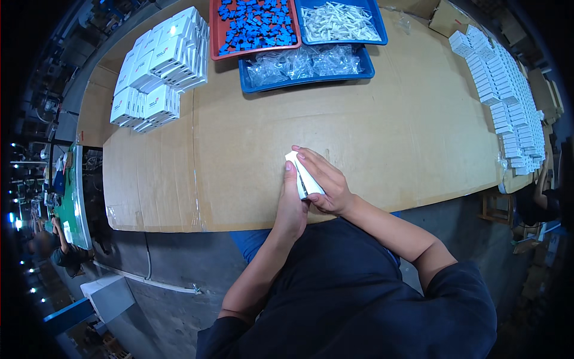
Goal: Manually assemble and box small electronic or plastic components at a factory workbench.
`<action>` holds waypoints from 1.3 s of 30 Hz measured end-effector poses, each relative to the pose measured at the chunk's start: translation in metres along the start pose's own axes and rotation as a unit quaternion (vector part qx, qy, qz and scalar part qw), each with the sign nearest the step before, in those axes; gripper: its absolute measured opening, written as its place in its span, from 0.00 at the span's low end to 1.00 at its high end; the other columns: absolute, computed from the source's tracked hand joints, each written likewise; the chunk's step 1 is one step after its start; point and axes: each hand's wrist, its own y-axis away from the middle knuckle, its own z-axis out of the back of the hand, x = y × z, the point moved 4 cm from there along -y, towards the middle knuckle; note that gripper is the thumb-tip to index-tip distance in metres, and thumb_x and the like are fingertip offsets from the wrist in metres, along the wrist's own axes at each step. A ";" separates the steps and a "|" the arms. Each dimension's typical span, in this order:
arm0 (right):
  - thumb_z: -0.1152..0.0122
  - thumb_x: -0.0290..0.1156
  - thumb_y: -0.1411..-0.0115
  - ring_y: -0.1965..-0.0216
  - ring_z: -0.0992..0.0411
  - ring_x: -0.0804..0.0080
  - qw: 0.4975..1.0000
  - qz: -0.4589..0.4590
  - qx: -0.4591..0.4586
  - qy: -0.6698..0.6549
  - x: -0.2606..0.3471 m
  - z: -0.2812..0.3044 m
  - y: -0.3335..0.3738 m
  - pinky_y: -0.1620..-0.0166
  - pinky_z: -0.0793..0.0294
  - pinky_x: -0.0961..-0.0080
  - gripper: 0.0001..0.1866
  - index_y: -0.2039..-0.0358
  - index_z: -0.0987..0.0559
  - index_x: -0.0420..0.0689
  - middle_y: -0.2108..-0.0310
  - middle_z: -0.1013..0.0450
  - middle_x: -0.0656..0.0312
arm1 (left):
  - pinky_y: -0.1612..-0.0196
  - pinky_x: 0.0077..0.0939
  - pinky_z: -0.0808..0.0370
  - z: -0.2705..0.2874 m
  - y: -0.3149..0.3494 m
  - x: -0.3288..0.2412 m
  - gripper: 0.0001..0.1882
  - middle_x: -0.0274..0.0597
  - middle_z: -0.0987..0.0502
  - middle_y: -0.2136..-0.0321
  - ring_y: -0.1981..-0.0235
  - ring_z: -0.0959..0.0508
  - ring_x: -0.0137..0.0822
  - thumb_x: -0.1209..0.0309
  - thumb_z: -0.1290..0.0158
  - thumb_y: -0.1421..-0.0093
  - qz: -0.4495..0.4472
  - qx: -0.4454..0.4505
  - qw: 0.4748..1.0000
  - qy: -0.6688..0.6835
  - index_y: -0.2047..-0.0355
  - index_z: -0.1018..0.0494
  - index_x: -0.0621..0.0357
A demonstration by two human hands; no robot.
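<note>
A small white carton (305, 174) is held between my two hands, just above the near part of the table. My left hand (291, 202) grips its left side, with the thumb lying along it. From the right, my right hand (330, 182) closes over the carton, its fingers reaching toward the far end. A narrow dark gap shows along the carton's left side. Both palms hide much of it, so I cannot tell whether its flaps are closed.
Stacked white boxes (156, 69) stand at the far left, and smaller white cartons (505, 102) line the right side. At the back are a red tray (257, 52) of blue pieces, a blue tray (347, 42) of white pieces and another blue tray (308, 85) of clear plastic bags.
</note>
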 end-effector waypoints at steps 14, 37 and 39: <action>0.62 0.50 0.21 0.27 0.40 0.52 0.945 -0.235 -0.011 -0.228 -0.002 0.003 -0.017 0.27 0.42 0.64 0.33 0.30 0.33 0.34 0.28 0.39 0.44 | 0.32 0.32 0.35 0.010 -0.017 -0.006 0.40 0.51 0.39 0.31 0.33 0.32 0.42 0.58 0.55 0.23 -0.254 0.007 0.950 -0.178 0.22 0.61 0.60; 0.37 0.27 0.37 0.43 0.22 0.48 0.992 -0.063 0.105 0.038 0.000 0.000 -0.003 0.43 0.18 0.62 0.28 0.36 0.27 0.35 0.39 0.26 0.42 | 0.36 0.33 0.33 0.036 -0.031 0.012 0.38 0.52 0.35 0.37 0.39 0.31 0.39 0.46 0.70 0.21 -0.131 -0.068 0.982 -0.121 0.27 0.52 0.68; 0.37 0.26 0.37 0.44 0.22 0.47 0.992 -0.051 0.105 0.042 0.000 0.000 -0.003 0.44 0.18 0.62 0.28 0.36 0.27 0.35 0.39 0.26 0.42 | 0.35 0.34 0.34 0.036 -0.031 0.012 0.38 0.53 0.35 0.37 0.38 0.31 0.39 0.46 0.70 0.20 -0.140 -0.075 0.980 -0.120 0.27 0.52 0.68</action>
